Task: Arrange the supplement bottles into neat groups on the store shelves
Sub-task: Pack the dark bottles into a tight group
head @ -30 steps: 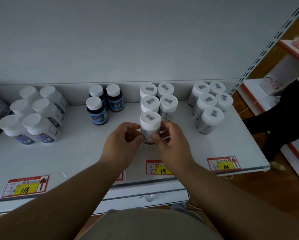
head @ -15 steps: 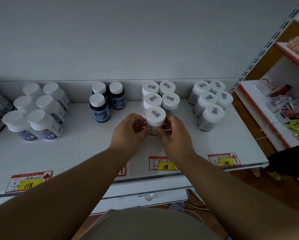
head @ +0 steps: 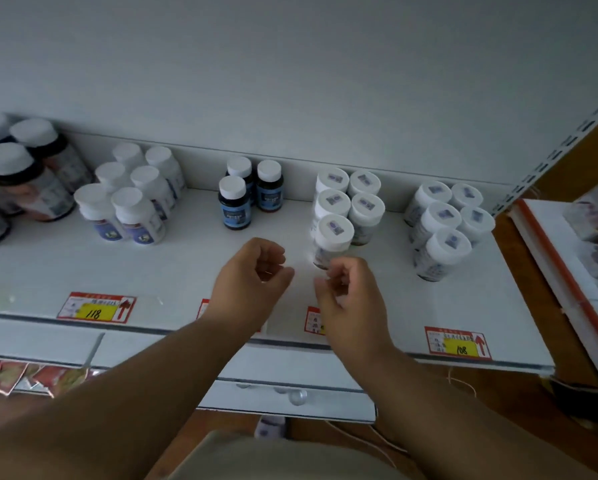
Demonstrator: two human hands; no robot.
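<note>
Both hands empty, fingers loosely curled: left hand (head: pixel 252 271) and right hand (head: pixel 346 292) near shelf (head: pixel 193 271) front edge, apart. Front bottle (head: pixel 332 240) upright just beyond right hand, not touched, heading a five-bottle cluster mid-shelf. Price tag (head: pixel 96 307) on front edge, left.

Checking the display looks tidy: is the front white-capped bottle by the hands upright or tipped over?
Upright. The front white-capped bottle stands on its base on the white shelf, cap up, in line with its group.
</note>
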